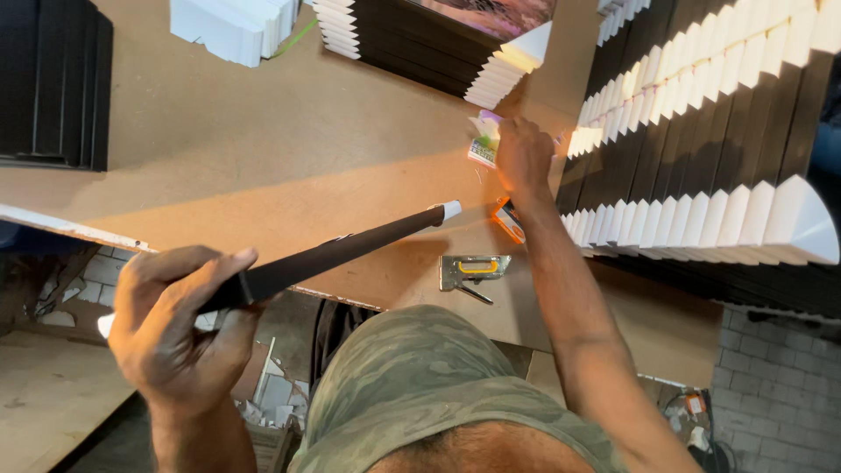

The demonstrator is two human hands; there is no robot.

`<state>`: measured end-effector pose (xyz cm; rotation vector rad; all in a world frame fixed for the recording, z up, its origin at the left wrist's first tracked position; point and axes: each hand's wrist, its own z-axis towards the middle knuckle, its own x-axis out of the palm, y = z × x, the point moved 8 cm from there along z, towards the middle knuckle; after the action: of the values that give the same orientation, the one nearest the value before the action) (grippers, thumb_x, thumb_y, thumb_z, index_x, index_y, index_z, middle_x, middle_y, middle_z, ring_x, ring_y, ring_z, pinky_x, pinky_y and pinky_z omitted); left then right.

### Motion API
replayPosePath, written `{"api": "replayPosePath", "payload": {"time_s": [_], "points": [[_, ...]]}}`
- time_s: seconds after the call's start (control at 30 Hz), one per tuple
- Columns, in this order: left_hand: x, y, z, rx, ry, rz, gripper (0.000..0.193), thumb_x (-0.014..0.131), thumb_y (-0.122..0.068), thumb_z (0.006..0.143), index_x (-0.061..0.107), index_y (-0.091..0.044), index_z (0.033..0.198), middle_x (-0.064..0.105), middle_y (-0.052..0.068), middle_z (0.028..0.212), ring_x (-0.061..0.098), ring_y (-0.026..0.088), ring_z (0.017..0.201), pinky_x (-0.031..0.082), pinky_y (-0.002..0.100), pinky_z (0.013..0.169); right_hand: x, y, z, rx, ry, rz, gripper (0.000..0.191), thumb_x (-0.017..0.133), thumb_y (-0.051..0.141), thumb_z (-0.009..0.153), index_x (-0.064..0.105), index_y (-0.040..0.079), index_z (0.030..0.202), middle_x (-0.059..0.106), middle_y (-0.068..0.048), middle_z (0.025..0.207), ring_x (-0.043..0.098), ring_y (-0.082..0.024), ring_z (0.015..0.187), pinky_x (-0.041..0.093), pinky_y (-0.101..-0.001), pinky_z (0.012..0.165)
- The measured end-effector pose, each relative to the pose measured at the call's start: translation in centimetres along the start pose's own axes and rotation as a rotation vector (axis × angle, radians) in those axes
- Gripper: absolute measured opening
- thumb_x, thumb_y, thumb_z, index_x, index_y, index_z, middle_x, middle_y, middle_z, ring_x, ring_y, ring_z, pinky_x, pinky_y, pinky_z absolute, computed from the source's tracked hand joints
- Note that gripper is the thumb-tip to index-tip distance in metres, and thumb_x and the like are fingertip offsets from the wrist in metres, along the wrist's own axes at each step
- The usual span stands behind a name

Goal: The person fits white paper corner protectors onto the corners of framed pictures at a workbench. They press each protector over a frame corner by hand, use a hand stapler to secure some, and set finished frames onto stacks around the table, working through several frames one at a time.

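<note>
One black moulding strip (337, 251) is in my left hand (180, 328), and I take the staple gun (474, 271) on the brown worktop (263, 149) as my landmark. Far left of the staple gun, at the top corner, stands one stack of black frames (53, 83). Below that and well left of the gun, my left hand is closed round the near end of the strip, thumb on top, fingers wrapped under. The strip runs from that grip up and to the right, its far end stopping just above and left of the staple gun. It is long, slim and dark, with a white cut face at the far tip (450, 209) and another white bit showing behind my fist.

There is one staple gun, silver with a yellow slot, lying flat. Just above and right of it sits one small orange tool (508, 219). Higher up, my right hand (524, 158) rests palm-down, fingers bent onto one small colourful packet (484, 140); I cannot tell whether it grips it. Right of the gun lie many rows of black strips with white mitred ends (701, 131), too many to count.
</note>
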<state>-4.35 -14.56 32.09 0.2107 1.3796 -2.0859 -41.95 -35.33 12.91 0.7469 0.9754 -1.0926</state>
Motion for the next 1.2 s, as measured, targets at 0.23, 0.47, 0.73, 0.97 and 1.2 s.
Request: {"api": "replayPosePath", "payload": {"time_s": [0.23,0.47,0.73,0.97,1.2], "points": [[3.3,-2.7,4.3,0.286,0.145,0.007,0.049,0.091,-0.013,0.082,0.071,-0.006,0.126,0.071,0.008,0.114,0.063,0.024,0.099,0.048,0.034,0.083,-15.6,10.1,-1.8,0.289,-0.077,1.664,0.013,0.07,0.006,0.107,0.062,-0.002,0.112,0.07,-0.008,0.1,0.07,-0.015,0.091,0.063,-0.0342,0.087],[5.0,-4.8,5.5,0.341,0.243,-0.098,0.054,0.09,-0.022,0.083,0.064,-0.006,0.128,0.07,0.007,0.118,0.064,0.027,0.102,0.05,0.037,0.086,-19.5,15.6,-1.6,0.024,-0.135,1.214,0.027,0.079,-0.012,0.089,0.063,-0.005,0.11,0.072,-0.016,0.108,0.071,-0.022,0.106,0.057,-0.0378,0.102],[5.0,-4.0,4.6,0.312,0.134,-0.279,0.048,0.085,-0.005,0.09,0.05,-0.002,0.123,0.063,0.013,0.115,0.06,0.023,0.092,0.053,0.034,0.077,-17.4,15.6,-3.0,0.099,-0.041,1.427,0.021,0.075,-0.014,0.095,0.067,-0.003,0.111,0.07,-0.012,0.107,0.073,-0.016,0.095,0.063,-0.0277,0.086],[4.2,-4.8,3.2,0.436,0.164,-0.113,0.033,0.088,-0.007,0.087,0.063,-0.009,0.108,0.061,0.016,0.114,0.064,0.026,0.099,0.056,0.033,0.077,-19.3,16.7,-2.7,-0.002,0.007,1.309,0.025,0.077,-0.009,0.091,0.069,0.0,0.112,0.071,-0.014,0.111,0.072,-0.016,0.1,0.062,-0.0289,0.087],[4.9,-4.8,1.6,0.418,0.311,-0.182,0.035,0.09,-0.013,0.086,0.064,-0.007,0.109,0.068,0.008,0.103,0.065,0.022,0.096,0.056,0.033,0.079,-16.4,17.2,-1.8,-0.02,0.265,1.41,0.022,0.08,0.023,0.097,0.074,0.002,0.094,0.064,-0.006,0.085,0.059,-0.009,0.081,0.047,-0.0236,0.067]]}}
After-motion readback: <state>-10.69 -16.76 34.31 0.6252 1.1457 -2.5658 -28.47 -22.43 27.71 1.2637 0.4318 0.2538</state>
